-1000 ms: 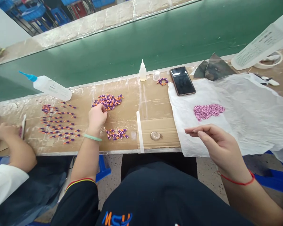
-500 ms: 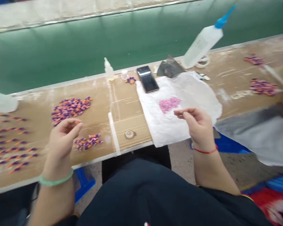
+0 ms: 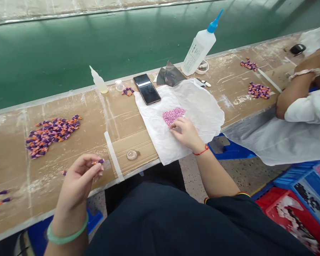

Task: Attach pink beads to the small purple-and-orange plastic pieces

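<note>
Between the thumb and fingers of my left hand [image 3: 81, 177] is a small purple-and-orange piece [image 3: 98, 161]. That hand is above the cardboard-covered bench, near its front edge, and covers most of what lies beneath it. My right hand [image 3: 186, 132] reaches over a white sheet [image 3: 166, 151], its fingertips pinched together at the lower edge of a pile of tiny pink bead-like bits [image 3: 173, 115]. Whether anything is between those fingertips is too small to see. A bigger heap of purple-and-orange pieces [image 3: 52, 135] lies beyond my left hand.
A phone [image 3: 147, 89] rests on the sheet's far corner. Behind stand a large blue-tipped bottle [image 3: 198, 51] and a small dropper bottle [image 3: 98, 81]. A round clear disc [image 3: 132, 154] lies near the front edge. At right, another person's arm [image 3: 296, 85] rests by two piles.
My right hand has come down to the edge of the pink pile. The purple-and-orange piece in my left hand now shows plainly. The whole view has swung to the right.
</note>
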Motion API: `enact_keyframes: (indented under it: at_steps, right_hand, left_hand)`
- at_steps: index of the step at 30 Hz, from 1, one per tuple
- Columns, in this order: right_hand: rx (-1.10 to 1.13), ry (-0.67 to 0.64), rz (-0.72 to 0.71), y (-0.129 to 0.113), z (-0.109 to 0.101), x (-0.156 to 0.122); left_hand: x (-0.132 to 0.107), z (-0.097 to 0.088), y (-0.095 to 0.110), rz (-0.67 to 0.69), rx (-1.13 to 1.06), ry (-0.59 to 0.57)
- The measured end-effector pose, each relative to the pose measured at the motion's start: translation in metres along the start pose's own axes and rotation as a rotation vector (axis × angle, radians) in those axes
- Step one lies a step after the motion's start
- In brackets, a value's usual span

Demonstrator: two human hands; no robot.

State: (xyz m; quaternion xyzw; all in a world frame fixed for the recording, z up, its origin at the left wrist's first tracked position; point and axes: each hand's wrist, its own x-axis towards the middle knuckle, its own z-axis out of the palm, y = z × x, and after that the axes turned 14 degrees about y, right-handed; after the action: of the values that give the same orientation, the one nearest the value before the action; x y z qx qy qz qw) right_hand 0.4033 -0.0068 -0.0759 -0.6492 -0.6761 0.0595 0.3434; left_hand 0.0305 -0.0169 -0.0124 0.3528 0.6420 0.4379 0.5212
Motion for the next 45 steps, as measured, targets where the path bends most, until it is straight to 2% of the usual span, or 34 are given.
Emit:
enact_keyframes:
  at_steps: [4, 10, 14, 16, 19, 21, 24, 28, 32, 35, 37, 39, 42, 45]
  right_hand:
    - [-0.026, -0.037, -0.043, 0.001, 0.004, 0.007]
    - [-0.03, -0.053, -0.056, -0.004, 0.009, 0.009]
    - [0.041, -0.022, -0.018, -0.023, 0.003, 0.0]
    - [0.228, -0.031, 0.039, -0.043, 0.0, -0.007]
    - [0.739, -0.019, 0.2, -0.081, -0.003, -0.018]
    - [0.899, 0.021, 0.227, -0.104, -0.003, -0.024]
    - [0.881, 0.114, 0.181, -0.127, 0.001, -0.029]
    - [0.727, 0.281, 0.062, -0.136, 0.007, -0.031]
    - [0.617, 0.341, -0.13, -0.134, 0.006, -0.028]
    - [0.539, 0.409, -0.253, -0.134, 0.005, -0.028]
    - [0.567, 0.433, -0.177, -0.136, 0.006, -0.03]
    - [0.715, 0.332, 0.029, -0.139, 0.008, -0.034]
    - [1.023, 0.11, 0.345, -0.144, 0.011, -0.039]
    - [1.143, 0.047, 0.473, -0.148, 0.012, -0.041]
  left_hand:
    - [-0.009, 0.003, -0.004, 0.042, -0.038, -0.007]
    - [-0.019, 0.008, -0.012, 0.104, 0.016, -0.075]
    - [-0.027, 0.027, -0.012, 0.142, -0.012, -0.169]
    - [-0.032, 0.043, -0.007, 0.17, -0.018, -0.275]
    - [-0.038, 0.07, 0.001, 0.183, -0.038, -0.44]
    - [-0.041, 0.083, 0.005, 0.172, -0.072, -0.491]
    - [-0.043, 0.091, 0.006, 0.165, -0.112, -0.501]
    - [-0.046, 0.088, 0.004, 0.119, -0.14, -0.46]
    - [-0.047, 0.085, 0.006, -0.051, -0.183, -0.428]
    - [-0.046, 0.085, 0.009, -0.176, -0.229, -0.447]
    - [-0.045, 0.087, 0.009, -0.192, -0.245, -0.458]
    - [-0.045, 0.09, 0.009, -0.148, -0.238, -0.43]
    - [-0.047, 0.091, 0.01, 0.014, -0.168, -0.344]
    - [-0.05, 0.091, 0.013, 0.208, -0.053, -0.27]
